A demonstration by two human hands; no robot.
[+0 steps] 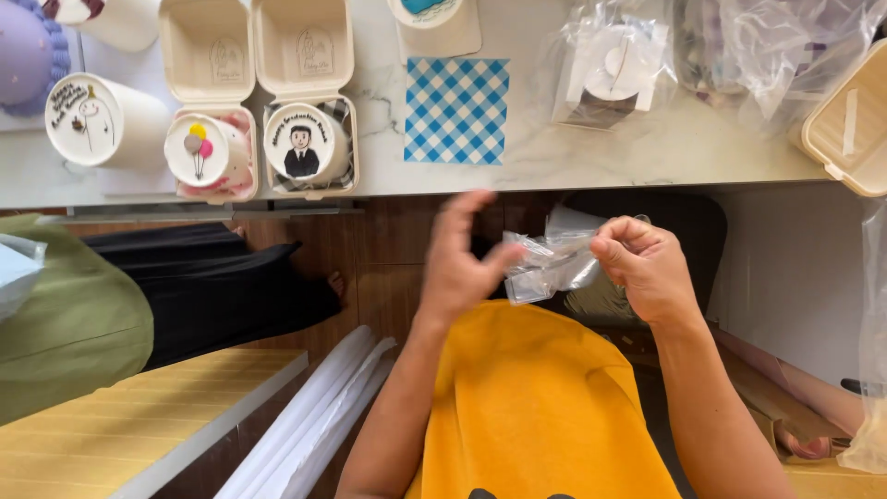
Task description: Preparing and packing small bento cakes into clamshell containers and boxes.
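Observation:
Both of my hands hold a small clear plastic bag (547, 263) in front of my yellow-clad lap, below the counter edge. My left hand (459, 263) pinches the bag's left end between thumb and fingers, with the other fingers spread upward. My right hand (644, 263) grips the bag's right end with curled fingers. On the white marble counter (554, 148) above lies a blue-and-white checked paper square (456, 110).
Two open cream clamshell boxes hold small round cakes: one with balloons (200, 150), one with a suited figure (303, 143). A third white cake (88, 118) sits left. Clear bags (610, 69) and another cream box (850, 125) lie right. A person in green and black (111, 296) is at left.

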